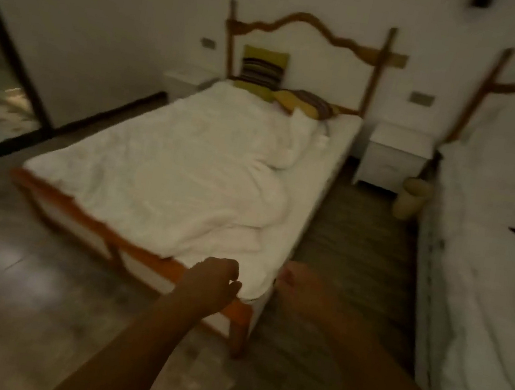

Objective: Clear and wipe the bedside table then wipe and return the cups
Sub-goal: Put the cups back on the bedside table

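A white bedside table (pixel 395 155) stands against the far wall, in the gap between two beds. Its top looks bare; I see no cups on it. A small pale object (pixel 323 141), too blurred to name, lies on the near bed's mattress edge close to that table. My left hand (pixel 214 283) hovers over the foot corner of the near bed, fingers curled with nothing in them. My right hand (pixel 298 284) is blurred over the floor strip beside that corner; its fingers look loosely closed and no object shows in it.
The near bed (pixel 159 173) has a rumpled white duvet and striped pillows (pixel 261 68). A second bed (pixel 490 263) runs along the right. A pale waste bin (pixel 412 198) stands by the table. Another white table (pixel 183 80) is at far left. Wooden floor runs between the beds.
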{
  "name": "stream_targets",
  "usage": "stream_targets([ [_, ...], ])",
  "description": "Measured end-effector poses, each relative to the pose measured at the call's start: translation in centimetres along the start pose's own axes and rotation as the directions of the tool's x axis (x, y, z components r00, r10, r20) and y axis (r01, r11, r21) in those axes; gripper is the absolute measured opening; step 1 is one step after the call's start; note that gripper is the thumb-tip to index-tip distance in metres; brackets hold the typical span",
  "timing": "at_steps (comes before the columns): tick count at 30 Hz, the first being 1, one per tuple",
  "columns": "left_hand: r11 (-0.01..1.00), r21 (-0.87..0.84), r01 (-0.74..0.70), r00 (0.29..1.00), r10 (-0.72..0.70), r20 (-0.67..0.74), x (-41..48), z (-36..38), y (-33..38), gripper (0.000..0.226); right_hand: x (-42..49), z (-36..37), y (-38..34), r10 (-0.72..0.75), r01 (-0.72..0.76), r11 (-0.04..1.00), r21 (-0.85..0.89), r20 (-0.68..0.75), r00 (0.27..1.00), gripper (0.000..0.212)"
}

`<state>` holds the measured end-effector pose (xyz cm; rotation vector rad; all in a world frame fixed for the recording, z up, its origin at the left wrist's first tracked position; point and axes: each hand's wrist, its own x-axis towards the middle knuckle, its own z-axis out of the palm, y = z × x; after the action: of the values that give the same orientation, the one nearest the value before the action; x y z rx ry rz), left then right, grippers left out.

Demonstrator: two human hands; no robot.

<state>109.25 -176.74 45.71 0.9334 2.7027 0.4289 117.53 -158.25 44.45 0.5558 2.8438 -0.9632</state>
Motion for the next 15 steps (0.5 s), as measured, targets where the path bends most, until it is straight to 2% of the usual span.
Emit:
stream_targets([
  [2,0.994,0.037,-0.105,0.994,0.103,0.041,6.1,0.6,3.5,0.026,2.5,-3.1,4.4,0.075,-0.075,0.997,-0.003,-0.034,0.997,0.008],
  [5,0.980,0.057,-0.193,0.980,0.189,0.065,14.4,0.9,7.1,0.027,7.0,-6.7,9.0,0.171,-0.173,0.985,-0.010,-0.088,0.981,0.027],
  [7,0.969,0.052,-0.243,0.968,0.239,0.071,20.6,1.0,9.0,0.026,11.1,-9.2,12.0,0.227,-0.225,0.974,0.029,-0.156,0.961,0.024],
  [9,0.955,0.038,-0.294,0.953,0.290,0.089,26.5,0.7,10.9,0.024,14.7,-12.0,14.4,0.268,-0.263,0.964,0.049,-0.161,0.950,0.021],
  [12,0.932,0.025,-0.362,0.926,0.356,0.125,35.3,0.2,14.6,0.023,19.9,-16.6,17.6,0.355,-0.352,0.935,0.051,-0.168,0.920,0.032],
  [15,0.914,-0.006,-0.405,0.905,0.402,0.137,42.0,-0.4,18.2,0.024,23.9,-21.4,20.2,0.408,-0.403,0.913,0.067,-0.204,0.890,0.023],
])
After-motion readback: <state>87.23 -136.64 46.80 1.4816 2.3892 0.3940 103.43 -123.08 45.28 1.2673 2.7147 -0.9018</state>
